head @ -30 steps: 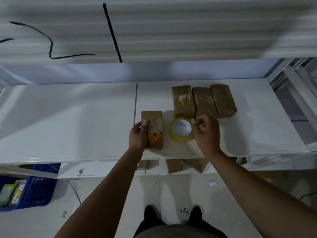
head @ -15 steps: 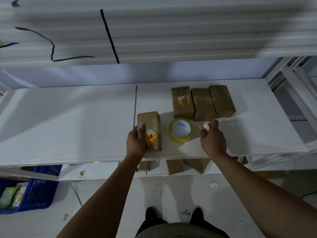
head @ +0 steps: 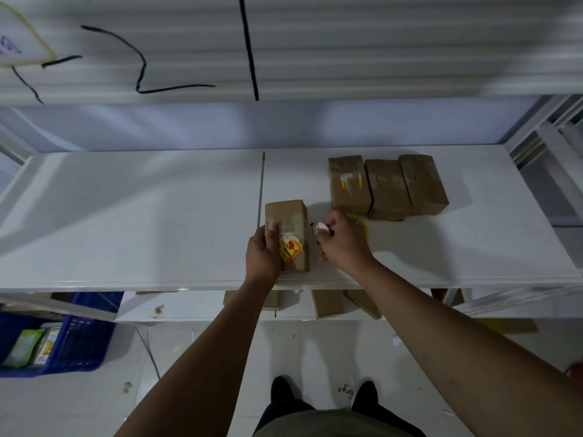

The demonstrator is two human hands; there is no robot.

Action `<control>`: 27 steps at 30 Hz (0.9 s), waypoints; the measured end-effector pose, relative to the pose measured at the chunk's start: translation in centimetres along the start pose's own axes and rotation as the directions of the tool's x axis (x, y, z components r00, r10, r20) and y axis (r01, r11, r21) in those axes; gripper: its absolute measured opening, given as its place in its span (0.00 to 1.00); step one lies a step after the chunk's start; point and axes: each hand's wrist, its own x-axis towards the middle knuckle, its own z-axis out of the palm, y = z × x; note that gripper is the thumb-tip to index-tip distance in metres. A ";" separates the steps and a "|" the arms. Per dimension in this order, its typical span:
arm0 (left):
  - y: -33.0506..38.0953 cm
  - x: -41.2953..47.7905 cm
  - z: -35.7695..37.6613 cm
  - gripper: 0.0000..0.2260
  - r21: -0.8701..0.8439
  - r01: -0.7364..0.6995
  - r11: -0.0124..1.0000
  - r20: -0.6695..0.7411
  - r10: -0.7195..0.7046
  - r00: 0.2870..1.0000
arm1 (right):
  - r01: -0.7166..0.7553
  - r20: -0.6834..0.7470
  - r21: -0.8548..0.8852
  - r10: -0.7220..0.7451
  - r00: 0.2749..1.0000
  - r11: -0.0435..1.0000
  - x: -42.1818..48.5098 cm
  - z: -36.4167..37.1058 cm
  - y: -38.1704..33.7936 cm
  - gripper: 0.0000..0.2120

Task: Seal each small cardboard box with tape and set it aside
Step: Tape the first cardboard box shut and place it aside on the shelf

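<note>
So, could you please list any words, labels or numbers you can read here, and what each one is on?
No text is readable.
Yellow sticker on the box under the left hand: red symbols, print too blurred.
Small yellow labels on the rear left box: too small.
Packets in the blue crate: blurred.

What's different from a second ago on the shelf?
The right hand swung out to the right, then came back left over the tape roll, now holding a small pale tool beside the box. The left hand still pins that box. The three boxes behind haven't moved.
</note>
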 end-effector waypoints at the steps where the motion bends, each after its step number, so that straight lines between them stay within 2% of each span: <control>1: -0.2 0.1 0.1 0.17 0.000 0.002 1.000 -0.004 -0.002 1.000 | 0.025 -0.012 -0.041 -0.025 1.000 0.999 0.1 0.2 0.1 0.06; 5: -1.0 0.6 0.5 0.26 0.011 -0.012 1.000 -0.027 0.013 1.000 | 0.128 -0.038 -0.256 -0.142 0.989 0.958 0.5 0.3 0.4 0.07; 8: -2.0 1.4 1.0 0.31 0.036 0.010 0.999 -0.049 -0.008 0.999 | 0.181 0.164 -0.397 -0.124 0.979 0.900 -0.1 0.0 0.4 0.03; 10: -1.3 1.1 1.1 0.30 0.027 0.031 0.999 -0.058 -0.030 0.998 | 0.200 0.235 -0.410 -0.108 0.966 0.890 -0.9 -0.2 0.7 0.04; 13: -0.3 0.7 0.9 0.22 -0.028 0.051 0.998 -0.071 -0.053 0.996 | 0.151 0.240 -0.339 -0.069 0.968 0.929 -1.6 -1.1 1.4 0.04; 15: -0.3 0.6 0.6 0.20 -0.066 0.081 0.995 -0.064 -0.085 0.994 | 0.136 0.128 -0.274 -0.104 0.986 0.952 -2.0 -2.2 2.0 0.03; 17: -0.4 0.5 0.1 0.20 -0.097 0.101 0.990 -0.044 -0.106 0.993 | 0.108 -0.096 -0.188 -0.128 0.987 0.976 -2.4 -3.6 2.8 0.03; 20: -0.9 0.7 -0.5 0.21 -0.125 0.102 0.987 -0.010 -0.105 0.994 | -0.016 -0.364 -0.057 -0.006 0.931 0.998 -2.3 -5.7 5.5 0.03; 22: -1.0 0.9 -0.5 0.22 -0.108 0.088 0.990 -0.005 -0.089 0.996 | -0.147 -0.377 -0.016 0.130 0.917 0.989 -2.0 -6.7 7.9 0.05; 23: -1.0 1.0 -0.4 0.22 -0.101 0.086 0.991 -0.008 -0.088 0.996 | -0.198 -0.346 -0.048 0.170 0.923 0.979 -1.9 -6.9 8.7 0.06; 25: -0.9 1.1 -0.3 0.23 -0.080 0.086 0.993 -0.035 -0.089 0.995 | -0.210 -0.284 -0.181 0.153 0.947 0.961 -2.0 -7.0 9.3 0.06; 27: -0.7 1.0 -0.2 0.23 -0.052 0.077 0.996 -0.067 -0.081 0.994 | -0.177 -0.295 -0.323 0.078 0.952 0.930 -1.9 -7.3 9.5 0.06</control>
